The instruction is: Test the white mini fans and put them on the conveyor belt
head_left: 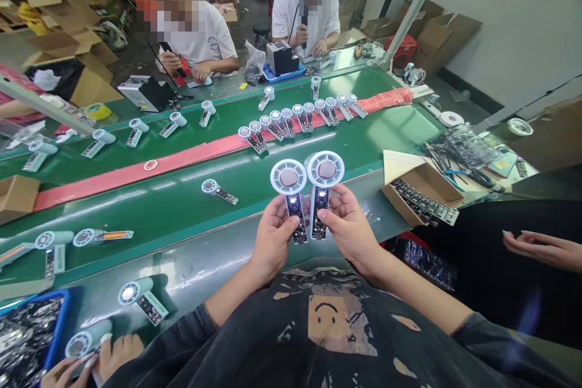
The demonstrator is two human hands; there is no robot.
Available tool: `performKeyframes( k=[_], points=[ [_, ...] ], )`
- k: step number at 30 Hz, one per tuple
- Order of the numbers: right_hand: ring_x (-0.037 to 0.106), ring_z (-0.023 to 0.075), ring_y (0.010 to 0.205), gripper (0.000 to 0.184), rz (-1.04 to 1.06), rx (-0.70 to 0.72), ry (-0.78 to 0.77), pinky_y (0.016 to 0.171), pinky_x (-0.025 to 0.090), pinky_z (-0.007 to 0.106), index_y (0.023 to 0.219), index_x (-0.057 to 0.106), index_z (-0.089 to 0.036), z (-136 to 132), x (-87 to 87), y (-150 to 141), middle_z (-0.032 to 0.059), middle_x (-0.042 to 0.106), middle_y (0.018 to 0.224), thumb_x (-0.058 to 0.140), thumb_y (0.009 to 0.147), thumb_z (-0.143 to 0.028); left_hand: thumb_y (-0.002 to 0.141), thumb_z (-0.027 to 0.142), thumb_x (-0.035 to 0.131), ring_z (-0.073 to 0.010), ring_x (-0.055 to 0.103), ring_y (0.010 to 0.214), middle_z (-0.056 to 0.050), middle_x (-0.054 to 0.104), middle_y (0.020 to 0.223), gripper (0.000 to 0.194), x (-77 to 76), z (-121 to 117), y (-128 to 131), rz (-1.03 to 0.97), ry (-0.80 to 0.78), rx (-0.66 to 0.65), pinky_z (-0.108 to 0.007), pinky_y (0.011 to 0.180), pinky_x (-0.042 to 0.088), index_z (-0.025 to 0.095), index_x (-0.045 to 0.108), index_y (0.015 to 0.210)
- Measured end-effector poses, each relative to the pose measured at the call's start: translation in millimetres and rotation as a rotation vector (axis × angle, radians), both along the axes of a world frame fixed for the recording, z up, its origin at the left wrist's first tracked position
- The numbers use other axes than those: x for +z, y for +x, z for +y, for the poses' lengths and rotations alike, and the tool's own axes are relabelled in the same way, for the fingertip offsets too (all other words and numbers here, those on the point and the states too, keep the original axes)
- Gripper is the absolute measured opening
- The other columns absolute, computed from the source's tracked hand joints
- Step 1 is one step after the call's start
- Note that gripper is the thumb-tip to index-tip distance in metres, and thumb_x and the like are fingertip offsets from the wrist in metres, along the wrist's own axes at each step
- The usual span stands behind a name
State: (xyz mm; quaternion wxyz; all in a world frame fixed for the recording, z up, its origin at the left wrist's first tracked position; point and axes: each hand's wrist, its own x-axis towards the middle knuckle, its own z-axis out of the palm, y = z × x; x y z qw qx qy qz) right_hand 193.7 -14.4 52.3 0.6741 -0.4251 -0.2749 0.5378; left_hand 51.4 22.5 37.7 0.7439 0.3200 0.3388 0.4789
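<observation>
My left hand [275, 233] is closed round the handle of a light-blue handheld fan [288, 177], its thumb on the bare circuit board. My right hand [343, 218] grips a second handheld fan [326, 170] the same way. Both fans are held upright side by side in front of my chest, round heads at the top and almost touching. On each dark circuit board a small white light glows. The backs of the handles are hidden by my fingers.
A green conveyor [177, 206] carries more fans, several lined up on a pink strip [195, 153]. To the right stands a cardboard box [427, 185] of circuit boards. A co-worker's hands [118, 351] work at lower left beside a blue bin [63, 315]; another person's hand [541, 245] is at right.
</observation>
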Motion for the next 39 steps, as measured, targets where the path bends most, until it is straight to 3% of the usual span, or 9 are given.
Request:
performKeyframes(
  k=[5,13,30,39],
  points=[
    [0.071,0.0187,0.087,0.059,0.027,-0.013,-0.015,0.089,0.060,0.040,0.114,0.055,-0.031,-0.5,-0.6,-1.2,0.0016,0.073,0.111,0.091,0.067,-0.036,0.067,0.031,0.091,-0.0255,0.065,0.121,-0.007,0.072,0.125,0.053,1.3,-0.1,-0.2,0.003,0.001,-0.021,-0.044,0.111,0.046,0.027,0.067,0.115],
    [0.071,0.0215,0.098,0.059,0.036,0.026,-0.027,0.098,0.056,0.043,0.116,0.054,-0.031,-2.5,-0.4,0.8,0.0022,0.071,0.116,0.089,0.069,-0.035,0.069,0.032,0.090,-0.0272,0.063,0.124,-0.008,0.070,0.129,0.055,0.5,-1.2,-1.1,-0.010,0.017,-0.037,-0.046,0.113,0.045,0.027,0.068,0.119],
    [0.071,0.0209,0.096,0.059,0.038,0.042,-0.014,0.095,0.057,0.042,0.116,0.053,-0.032,-1.4,0.3,-1.8,0.0017,0.072,0.114,0.090,0.069,-0.036,0.067,0.032,0.091,-0.0262,0.065,0.122,-0.007,0.072,0.125,0.055,3.0,-1.0,-3.8,-0.003,0.013,-0.016,-0.044,0.110,0.048,0.028,0.068,0.117],
    [0.072,0.0217,0.094,0.059,0.046,0.025,-0.034,0.093,0.058,0.041,0.113,0.052,-0.031,-1.9,-2.3,-5.6,0.0012,0.073,0.109,0.090,0.068,-0.033,0.067,0.032,0.091,-0.0256,0.069,0.114,-0.009,0.074,0.120,0.052,-3.0,-1.0,-3.6,0.039,0.016,0.002,-0.043,0.105,0.050,0.024,0.067,0.113]
  ],
)
